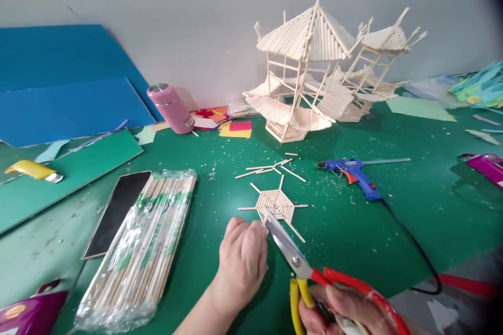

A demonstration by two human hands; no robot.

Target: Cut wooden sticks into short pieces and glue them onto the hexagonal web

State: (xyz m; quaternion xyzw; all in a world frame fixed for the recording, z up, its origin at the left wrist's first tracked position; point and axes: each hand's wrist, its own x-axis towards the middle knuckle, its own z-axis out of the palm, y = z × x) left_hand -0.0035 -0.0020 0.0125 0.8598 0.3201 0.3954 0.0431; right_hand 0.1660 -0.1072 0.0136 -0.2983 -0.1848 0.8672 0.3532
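On the green table lies a small hexagonal web of thin wooden sticks (pixel 275 205) with arms sticking out. My left hand (pixel 242 259) is closed at its lower left edge, its fingertips pinching a small stick piece beside the scissor blades. My right hand (pixel 334 310) grips the scissors (pixel 295 260), which have red and yellow handles; their tips reach the lower edge of the web. Just beyond the web are several loose thin sticks (pixel 271 168). A blue glue gun (pixel 356 172) rests to the right with its cord trailing toward me.
A stick pavilion model (pixel 304 73) stands at the back. Left are packaged sticks (pixel 145 246), a dark phone (pixel 118 209), a pink bottle (pixel 171 108), a yellow cutter (pixel 33 169) and blue boards (pixel 70 110). Paper scraps (pixel 236 129) lie near the wall.
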